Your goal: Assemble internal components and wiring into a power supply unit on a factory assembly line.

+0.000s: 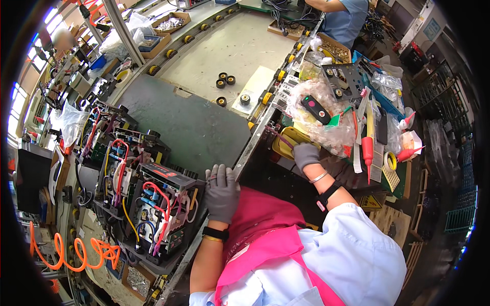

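Note:
My left hand (222,193), in a grey glove, lies with its fingers stretched out at the table edge. It is beside an open electronic unit (163,204) with red, blue and yellow wires and a dark front panel. No object shows in that hand. My right hand (306,155), also gloved in grey, is at the rim of a yellow bin (286,145) on the right. Its fingertips are hidden, so what they hold, if anything, does not show. A thin purplish strip (280,136) crosses the bin near them.
More wired units (117,168) stand on the left beside a dark green board (178,122). Black round parts (222,84) lie farther off. At right, a black handheld device (315,109) rests on plastic bags near a red-capped bottle (367,150). An orange coiled hose (76,255) hangs lower left.

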Action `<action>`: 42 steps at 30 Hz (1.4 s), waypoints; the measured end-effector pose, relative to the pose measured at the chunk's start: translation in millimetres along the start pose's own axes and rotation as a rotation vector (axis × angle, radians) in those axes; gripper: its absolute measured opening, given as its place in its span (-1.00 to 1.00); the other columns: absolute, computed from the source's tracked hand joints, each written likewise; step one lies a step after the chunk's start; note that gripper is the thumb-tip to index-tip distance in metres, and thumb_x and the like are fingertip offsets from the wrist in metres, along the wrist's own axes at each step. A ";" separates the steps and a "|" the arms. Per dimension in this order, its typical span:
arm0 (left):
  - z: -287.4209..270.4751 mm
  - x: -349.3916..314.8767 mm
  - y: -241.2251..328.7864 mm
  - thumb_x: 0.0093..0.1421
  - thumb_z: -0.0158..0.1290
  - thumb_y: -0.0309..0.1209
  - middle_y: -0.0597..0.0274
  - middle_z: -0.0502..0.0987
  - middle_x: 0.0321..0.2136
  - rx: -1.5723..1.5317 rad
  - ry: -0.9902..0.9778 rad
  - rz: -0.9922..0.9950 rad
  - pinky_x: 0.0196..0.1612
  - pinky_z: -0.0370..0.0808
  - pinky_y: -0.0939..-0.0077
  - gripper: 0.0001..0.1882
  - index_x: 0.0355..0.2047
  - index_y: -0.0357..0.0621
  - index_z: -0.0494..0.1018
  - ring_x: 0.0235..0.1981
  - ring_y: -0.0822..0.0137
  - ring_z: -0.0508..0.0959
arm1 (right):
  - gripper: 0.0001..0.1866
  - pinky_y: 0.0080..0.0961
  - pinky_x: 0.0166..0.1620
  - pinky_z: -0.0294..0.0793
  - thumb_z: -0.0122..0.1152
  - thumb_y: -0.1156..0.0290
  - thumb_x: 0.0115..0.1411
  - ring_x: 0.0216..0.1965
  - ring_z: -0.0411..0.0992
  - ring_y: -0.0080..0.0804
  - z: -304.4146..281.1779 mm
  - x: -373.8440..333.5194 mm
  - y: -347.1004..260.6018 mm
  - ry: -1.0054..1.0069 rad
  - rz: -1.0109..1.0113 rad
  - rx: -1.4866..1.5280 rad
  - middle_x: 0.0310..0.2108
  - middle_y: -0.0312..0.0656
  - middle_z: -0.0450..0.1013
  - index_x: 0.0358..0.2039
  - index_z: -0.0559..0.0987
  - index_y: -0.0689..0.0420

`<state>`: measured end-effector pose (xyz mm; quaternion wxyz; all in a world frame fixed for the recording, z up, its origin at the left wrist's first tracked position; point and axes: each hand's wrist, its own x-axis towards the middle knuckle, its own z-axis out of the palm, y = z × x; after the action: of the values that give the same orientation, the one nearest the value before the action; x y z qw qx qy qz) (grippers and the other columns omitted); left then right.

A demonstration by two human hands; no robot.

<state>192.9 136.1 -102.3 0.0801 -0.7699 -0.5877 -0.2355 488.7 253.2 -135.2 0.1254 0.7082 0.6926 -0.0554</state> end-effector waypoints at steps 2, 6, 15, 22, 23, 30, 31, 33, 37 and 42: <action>0.8 -0.5 -0.6 0.03 0.18 -0.30 -0.13 0.44 0.04 0.001 0.005 0.002 0.28 0.28 -0.13 -0.45 0.02 -0.27 0.39 0.12 -0.15 0.43 | -0.73 -0.11 -0.15 0.59 0.10 0.27 0.23 -0.16 0.60 -0.04 -2.0 7.3 -7.5 -0.084 0.054 -0.012 -0.20 0.03 0.60 -0.21 0.69 0.10; 2.4 -0.8 -0.8 0.03 0.18 -0.30 -0.12 0.44 0.04 0.004 0.008 0.001 0.28 0.28 -0.12 -0.46 0.03 -0.27 0.39 0.13 -0.15 0.43 | -0.74 -0.13 -0.17 0.61 0.08 0.41 0.20 -0.14 0.60 0.03 -5.7 15.0 -8.6 -0.172 -0.024 -0.055 -0.18 0.13 0.58 -0.21 0.69 0.20; 3.9 -5.2 -0.8 0.08 0.13 -0.29 -0.11 0.45 0.07 0.029 -0.013 -0.014 0.31 0.25 -0.09 -0.50 0.02 -0.26 0.42 0.16 -0.09 0.42 | -0.78 -0.12 -0.19 0.60 0.16 0.33 0.17 -0.25 0.60 0.07 -55.2 -25.7 -10.9 -0.012 -0.105 -0.051 -0.31 0.07 0.60 -0.29 0.67 0.16; -33.6 -7.2 11.4 0.00 0.23 -0.37 -0.03 0.44 0.05 -0.187 0.001 -0.130 0.17 0.40 0.03 -0.50 -0.01 -0.16 0.44 0.11 -0.07 0.45 | -0.66 -0.28 -0.11 0.55 0.25 0.27 0.17 -0.20 0.58 -0.10 -144.7 -52.2 -84.2 0.144 -0.631 0.596 -0.20 -0.01 0.58 -0.07 0.59 0.14; -47.8 -12.7 14.8 0.01 0.23 -0.37 -0.02 0.46 0.03 -0.253 0.007 -0.126 0.14 0.43 0.06 -0.51 -0.02 -0.16 0.44 0.08 -0.04 0.47 | -0.66 -0.29 -0.13 0.55 0.24 0.24 0.17 -0.21 0.58 -0.12 -147.6 -50.6 -101.8 0.185 -0.722 0.741 -0.26 -0.05 0.59 -0.08 0.58 0.12; -177.6 -80.0 14.9 0.08 0.21 -0.35 0.12 0.59 -0.19 -0.223 0.073 -0.023 -0.11 0.60 0.32 -0.69 -0.15 -0.13 0.54 -0.14 0.17 0.62 | -0.60 -0.31 -0.01 0.52 0.21 0.19 0.26 -0.05 0.55 -0.13 -142.2 -14.2 -227.2 0.012 -1.029 1.034 -0.08 0.01 0.55 0.02 0.55 0.14; -193.3 -90.4 12.3 0.10 0.21 -0.36 0.13 0.61 -0.22 -0.145 0.205 -0.024 -0.11 0.62 0.31 -0.75 -0.20 -0.12 0.54 -0.17 0.15 0.63 | -0.59 -0.32 0.01 0.51 0.17 0.16 0.28 -0.02 0.54 -0.12 -139.0 -11.7 -238.3 -0.050 -1.036 1.052 -0.06 0.02 0.54 0.03 0.55 0.14; -213.6 -106.8 10.9 0.21 0.16 -0.26 0.17 0.60 -0.26 0.127 0.463 -0.150 -0.06 0.61 0.19 -0.81 -0.33 -0.10 0.49 -0.17 0.15 0.61 | -0.56 -0.32 0.06 0.47 0.11 0.09 0.33 0.02 0.51 -0.10 -131.2 -8.9 -256.0 -0.142 -1.064 1.098 -0.02 0.05 0.53 0.05 0.54 0.14; -222.0 -119.7 -8.2 0.29 0.00 0.09 0.04 0.49 -0.19 0.387 0.660 -0.543 0.12 0.41 -0.03 -0.43 -0.09 -0.24 0.44 -0.07 -0.01 0.48 | -0.43 -0.40 0.13 0.39 -0.04 -0.05 0.37 0.04 0.48 -0.29 -103.5 -21.2 -262.5 -0.515 -0.922 1.334 0.00 -0.07 0.54 0.10 0.52 0.19; -223.5 -112.8 -39.8 0.26 -0.21 0.32 0.00 0.45 -0.29 0.107 0.408 -0.593 0.02 0.35 -0.03 -0.15 0.03 -0.32 0.43 -0.22 -0.02 0.46 | -0.34 -0.42 0.16 0.35 -0.09 -0.09 0.40 0.03 0.44 -0.36 -83.4 -27.3 -258.4 -0.611 -0.843 1.518 0.04 -0.10 0.50 0.15 0.46 0.29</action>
<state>73.1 -39.4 35.9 0.1641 -0.4979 -0.7688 -0.3662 222.8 250.4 -74.1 -0.2260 0.2442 0.6081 -0.7208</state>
